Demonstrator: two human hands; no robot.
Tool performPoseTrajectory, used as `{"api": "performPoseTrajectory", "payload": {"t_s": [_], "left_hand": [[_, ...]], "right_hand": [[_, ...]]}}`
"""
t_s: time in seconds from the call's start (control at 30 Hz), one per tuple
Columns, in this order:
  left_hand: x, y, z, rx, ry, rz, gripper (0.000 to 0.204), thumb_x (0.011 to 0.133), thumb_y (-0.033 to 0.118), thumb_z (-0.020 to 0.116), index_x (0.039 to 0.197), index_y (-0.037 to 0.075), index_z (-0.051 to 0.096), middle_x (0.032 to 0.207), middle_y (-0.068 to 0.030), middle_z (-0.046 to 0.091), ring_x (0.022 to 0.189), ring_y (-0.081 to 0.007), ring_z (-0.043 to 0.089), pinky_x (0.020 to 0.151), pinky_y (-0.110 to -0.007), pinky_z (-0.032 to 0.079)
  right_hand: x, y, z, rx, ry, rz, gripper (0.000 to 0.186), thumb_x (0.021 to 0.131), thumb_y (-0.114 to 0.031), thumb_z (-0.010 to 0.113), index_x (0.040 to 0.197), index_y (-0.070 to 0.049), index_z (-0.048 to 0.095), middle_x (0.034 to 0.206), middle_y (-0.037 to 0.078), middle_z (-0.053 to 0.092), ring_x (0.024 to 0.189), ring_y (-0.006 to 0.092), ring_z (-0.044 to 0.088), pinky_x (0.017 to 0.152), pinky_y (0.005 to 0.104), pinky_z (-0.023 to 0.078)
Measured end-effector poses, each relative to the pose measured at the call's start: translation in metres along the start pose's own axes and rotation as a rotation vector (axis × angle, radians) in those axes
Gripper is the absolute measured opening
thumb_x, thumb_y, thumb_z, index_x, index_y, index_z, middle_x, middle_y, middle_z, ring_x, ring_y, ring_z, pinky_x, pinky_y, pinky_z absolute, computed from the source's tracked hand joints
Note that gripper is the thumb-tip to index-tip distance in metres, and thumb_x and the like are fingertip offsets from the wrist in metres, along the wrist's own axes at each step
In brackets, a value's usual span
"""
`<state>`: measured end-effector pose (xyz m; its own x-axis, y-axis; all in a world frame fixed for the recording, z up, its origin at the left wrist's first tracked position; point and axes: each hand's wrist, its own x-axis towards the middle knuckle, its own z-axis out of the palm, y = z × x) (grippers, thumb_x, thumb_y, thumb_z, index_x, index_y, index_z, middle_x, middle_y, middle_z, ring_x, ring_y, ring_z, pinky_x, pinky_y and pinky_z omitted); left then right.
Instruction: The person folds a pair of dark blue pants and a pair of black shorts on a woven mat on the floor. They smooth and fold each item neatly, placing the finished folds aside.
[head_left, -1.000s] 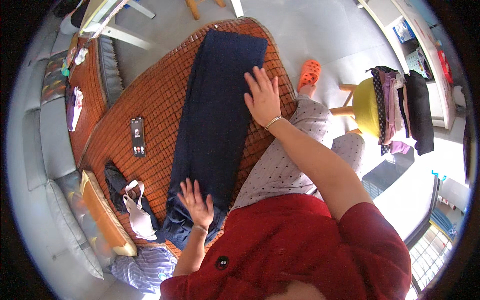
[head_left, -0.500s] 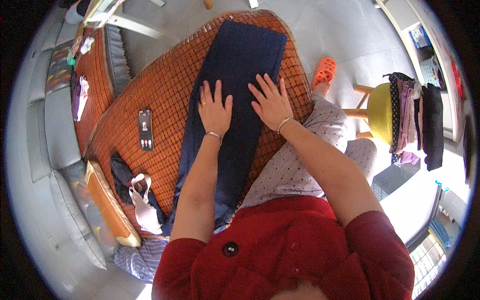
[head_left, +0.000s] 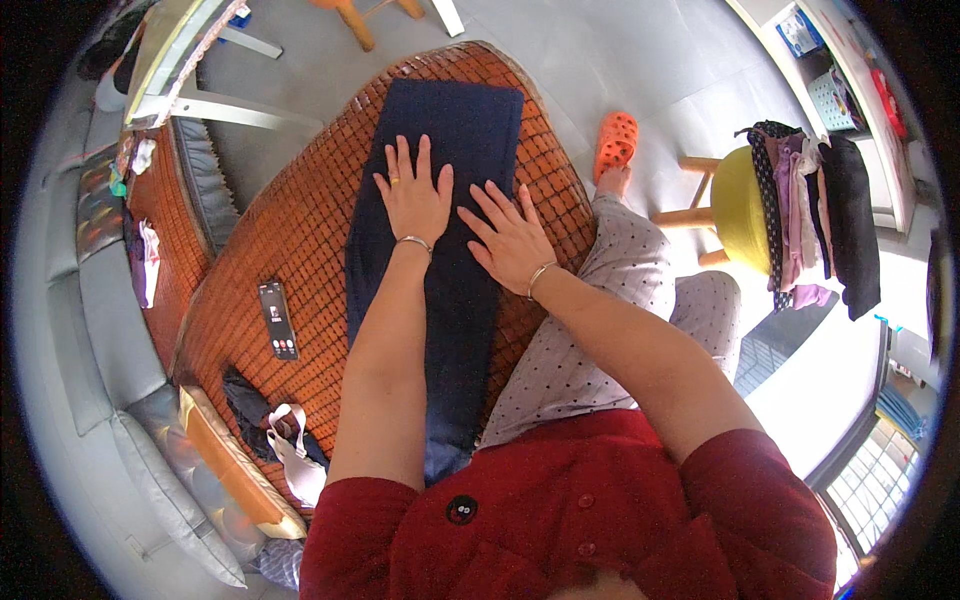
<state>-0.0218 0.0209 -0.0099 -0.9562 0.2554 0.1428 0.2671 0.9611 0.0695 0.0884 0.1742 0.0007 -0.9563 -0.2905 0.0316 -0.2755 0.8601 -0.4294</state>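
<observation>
Across navy cloth (head_left: 462, 310), left grip (head_left: 418, 208) and right grip (head_left: 514, 248) wide-spread; rightward, a pale basket (head_left: 827, 104) (contents unclear).

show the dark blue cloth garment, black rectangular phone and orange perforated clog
Dark blue cloth garment (head_left: 461, 300), head view: middle stretch
Black rectangular phone (head_left: 279, 320), head view: screen
Orange perforated clog (head_left: 616, 142), head view: top

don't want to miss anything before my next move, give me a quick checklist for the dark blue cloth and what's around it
1. Left hand over the dark blue cloth: ok, fingers spread.
2. Right hand fully over the cloth: not ok, partly past its right edge.
3. Phone off the cloth: ok, on the mat.
4. Cloth's far end smooth: ok, looks flat.
5. Cloth's near end flat: cannot tell, hidden.
</observation>
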Motion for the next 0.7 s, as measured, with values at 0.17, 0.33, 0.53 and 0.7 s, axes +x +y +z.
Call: {"api": "performPoseTrajectory", "payload": {"t_s": [0.17, 0.33, 0.53, 0.7], "left_hand": [[0.0, 0.005, -0.001, -0.021, -0.001, -0.006, 0.057, 0.099, 0.045, 0.04, 0.149, 0.016, 0.035, 0.156, -0.0166, 0.025, 0.146, -0.0344, 0.018, 0.114, -0.059, 0.018], [-0.002, 0.002, -0.006, 0.002, -0.047, -0.032, 0.059, 0.099, 0.044, 0.041, 0.15, 0.015, 0.034, 0.157, -0.0175, 0.022, 0.147, -0.034, 0.015, 0.115, -0.059, 0.014], [-0.04, 0.017, -0.051, -0.182, -0.063, -0.036, 0.055, 0.1, 0.035, 0.045, 0.148, 0.009, 0.035, 0.154, -0.0187, 0.029, 0.145, -0.0368, 0.019, 0.114, -0.059, 0.017], [-0.204, 0.028, -0.098, -0.201, -0.178, 0.011, 0.057, 0.097, 0.028, 0.053, 0.147, 0.01, 0.034, 0.154, -0.0219, 0.023, 0.144, -0.0406, 0.018, 0.114, -0.059, 0.018]], "right_hand": [[0.0, 0.001, 0.0, 0.024, 0.044, 0.013, 0.048, 0.098, -0.034, 0.047, 0.143, -0.019, 0.045, 0.155, 0.008, 0.029, 0.147, 0.025, 0.017, 0.118, 0.056, 0.007], [0.0, -0.004, -0.007, 0.028, -0.018, 0.011, 0.048, 0.101, -0.036, 0.04, 0.146, -0.019, 0.041, 0.157, 0.007, 0.026, 0.148, 0.0244, 0.014, 0.118, 0.0554, 0.004], [0.004, 0.0, -0.005, 0.008, -0.029, 0.022, 0.049, 0.1, -0.036, 0.041, 0.146, -0.018, 0.041, 0.157, 0.007, 0.027, 0.148, 0.0237, 0.014, 0.119, 0.0531, 0.003], [0.002, 0.004, -0.001, 0.027, 0.135, -0.025, 0.052, 0.097, -0.032, 0.049, 0.145, -0.014, 0.041, 0.156, 0.012, 0.026, 0.145, 0.0303, 0.02, 0.117, 0.0551, 0.011]]}}
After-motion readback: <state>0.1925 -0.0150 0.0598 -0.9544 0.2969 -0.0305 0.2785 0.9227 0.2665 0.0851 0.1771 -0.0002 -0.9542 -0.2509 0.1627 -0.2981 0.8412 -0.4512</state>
